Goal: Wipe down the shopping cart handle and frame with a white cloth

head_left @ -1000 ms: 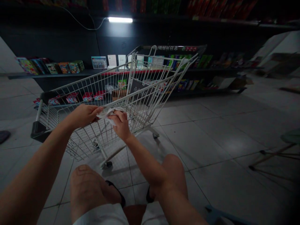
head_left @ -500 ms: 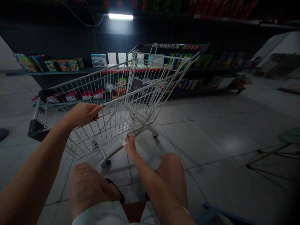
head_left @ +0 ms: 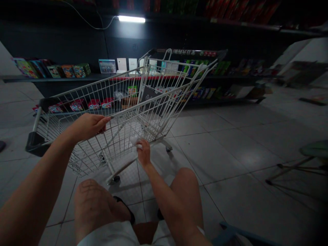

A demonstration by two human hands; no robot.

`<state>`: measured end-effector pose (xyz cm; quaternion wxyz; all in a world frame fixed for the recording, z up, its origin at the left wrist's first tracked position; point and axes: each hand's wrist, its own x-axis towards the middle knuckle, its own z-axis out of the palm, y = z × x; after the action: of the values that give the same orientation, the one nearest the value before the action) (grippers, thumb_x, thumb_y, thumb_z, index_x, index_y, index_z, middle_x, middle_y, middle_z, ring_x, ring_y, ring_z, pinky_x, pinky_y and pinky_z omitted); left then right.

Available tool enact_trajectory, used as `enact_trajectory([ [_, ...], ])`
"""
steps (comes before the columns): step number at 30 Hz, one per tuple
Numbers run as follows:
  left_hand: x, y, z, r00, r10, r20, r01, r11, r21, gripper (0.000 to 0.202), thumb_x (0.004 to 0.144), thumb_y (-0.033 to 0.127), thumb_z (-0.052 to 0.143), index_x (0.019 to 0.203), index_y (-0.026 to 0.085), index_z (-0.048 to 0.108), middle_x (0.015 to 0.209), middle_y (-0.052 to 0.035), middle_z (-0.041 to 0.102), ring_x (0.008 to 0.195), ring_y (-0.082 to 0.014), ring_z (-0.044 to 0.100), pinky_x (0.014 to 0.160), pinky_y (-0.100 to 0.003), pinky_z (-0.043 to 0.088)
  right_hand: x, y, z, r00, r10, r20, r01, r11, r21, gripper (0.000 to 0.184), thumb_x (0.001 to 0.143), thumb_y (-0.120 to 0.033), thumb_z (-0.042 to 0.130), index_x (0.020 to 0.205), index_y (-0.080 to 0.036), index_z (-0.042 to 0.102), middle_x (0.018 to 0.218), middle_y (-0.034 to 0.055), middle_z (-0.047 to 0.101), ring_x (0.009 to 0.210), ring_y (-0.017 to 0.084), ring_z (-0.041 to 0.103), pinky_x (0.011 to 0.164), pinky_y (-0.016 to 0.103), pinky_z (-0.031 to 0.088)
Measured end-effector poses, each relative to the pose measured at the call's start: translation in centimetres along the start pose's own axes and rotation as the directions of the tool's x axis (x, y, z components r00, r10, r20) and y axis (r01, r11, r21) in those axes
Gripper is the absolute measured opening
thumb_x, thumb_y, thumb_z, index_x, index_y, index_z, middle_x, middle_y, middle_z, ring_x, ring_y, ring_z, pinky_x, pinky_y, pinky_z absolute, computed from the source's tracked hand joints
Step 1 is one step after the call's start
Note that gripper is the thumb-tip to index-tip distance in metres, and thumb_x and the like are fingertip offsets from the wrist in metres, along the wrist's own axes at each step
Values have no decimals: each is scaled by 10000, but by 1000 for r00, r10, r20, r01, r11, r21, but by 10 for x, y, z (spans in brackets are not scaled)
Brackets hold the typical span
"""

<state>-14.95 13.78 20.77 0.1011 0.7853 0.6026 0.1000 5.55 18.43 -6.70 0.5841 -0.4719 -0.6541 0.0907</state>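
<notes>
A white wire shopping cart (head_left: 159, 102) stands on the tiled floor in front of my knees. My left hand (head_left: 88, 125) is closed round the top rail of its near side. Lower down, my right hand (head_left: 144, 152) is closed on a white cloth (head_left: 135, 141) and presses it against the bottom edge of the cart's basket. The cart's basket looks bare inside. My bare knees and a dark sandal show below the hands.
Dark shelves (head_left: 64, 79) with coloured boxes and cards run along the back wall under a lit tube lamp (head_left: 131, 19). A green stool or small table (head_left: 315, 150) on thin legs stands at the right. A blue chair edge (head_left: 230, 229) shows at the bottom right.
One second ago both hands held the cloth at the cart's top rail. My right hand has since dropped with the cloth to the basket's lower edge; my left hand stays on the rail.
</notes>
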Motion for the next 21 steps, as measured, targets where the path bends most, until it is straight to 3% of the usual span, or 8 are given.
enact_trajectory([
  [4, 0, -2, 1, 1000, 19, -15, -19, 1000, 22, 505, 929, 503, 307, 742, 147, 613, 668, -48, 684, 615, -123, 588, 655, -241, 432, 81, -53, -47, 967, -191, -169, 194, 981, -1, 474, 854, -123, 406, 1315, -224, 457, 1379, 108, 449, 1348, 271, 380, 1112, 527, 353],
  [7, 0, -3, 0, 1000, 24, 0, -24, 1000, 14, 519, 926, 519, 298, 745, 147, 612, 682, -55, 690, 627, -135, 606, 661, -249, 439, 129, -94, -56, 939, -321, -121, 311, 945, -100, 525, 855, -55, 355, 1347, -221, 433, 1469, 61, 380, 1453, 266, 209, 1169, 551, 280],
  [10, 1, -6, 0, 1000, 13, 10, -13, 999, 32, 526, 914, 536, 287, 750, 158, 614, 695, -58, 696, 640, -158, 628, 669, -268, 453, 130, -124, -39, 880, -474, 20, 471, 868, -160, 495, 860, -45, 398, 1332, -179, 462, 1450, 60, 434, 1456, 250, 211, 1198, 509, 257],
  [12, 1, -8, 0, 1000, 21, -3, -21, 998, 63, 506, 906, 514, 282, 729, 173, 611, 693, -62, 698, 635, -169, 636, 670, -279, 459, 124, -132, -31, 797, -592, 120, 604, 778, -175, 448, 887, -82, 442, 1309, -221, 494, 1409, 24, 495, 1407, 219, 320, 1205, 468, 260],
  [14, -1, -9, 0, 999, 36, -18, -35, 998, 60, 498, 903, 511, 283, 712, 182, 605, 684, -61, 698, 631, -172, 640, 665, -279, 464, 130, -127, -36, 733, -652, 193, 680, 708, -190, 423, 904, -104, 460, 1282, -283, 517, 1345, -19, 550, 1324, 189, 430, 1196, 439, 285],
  [16, -5, -10, -1, 999, 41, -21, -40, 999, 21, 508, 907, 537, 294, 719, 180, 603, 670, -49, 695, 634, -167, 642, 659, -268, 465, 156, -105, -60, 731, -641, 232, 682, 699, -215, 431, 893, -92, 468, 1266, -299, 529, 1270, -23, 589, 1241, 187, 498, 1173, 442, 325],
  [18, -10, -12, -2, 999, 39, -12, -39, 999, 5, 513, 914, 546, 304, 723, 174, 601, 641, -32, 686, 614, -154, 633, 649, -254, 461, 194, -73, -95, 776, -590, 224, 631, 731, -261, 440, 864, -62, 462, 1241, -272, 550, 1195, 2, 613, 1179, 202, 531, 1141, 474, 362],
  [21, -15, -17, -3, 999, 49, -21, -48, 998, 28, 491, 920, 516, 328, 702, 172, 602, 609, -24, 676, 566, -135, 612, 618, -238, 445, 238, -32, -140, 859, -499, 112, 504, 792, -344, 418, 830, -24, 419, 1157, -209, 601, 1117, 50, 633, 1128, 222, 546, 1067, 502, 424],
])
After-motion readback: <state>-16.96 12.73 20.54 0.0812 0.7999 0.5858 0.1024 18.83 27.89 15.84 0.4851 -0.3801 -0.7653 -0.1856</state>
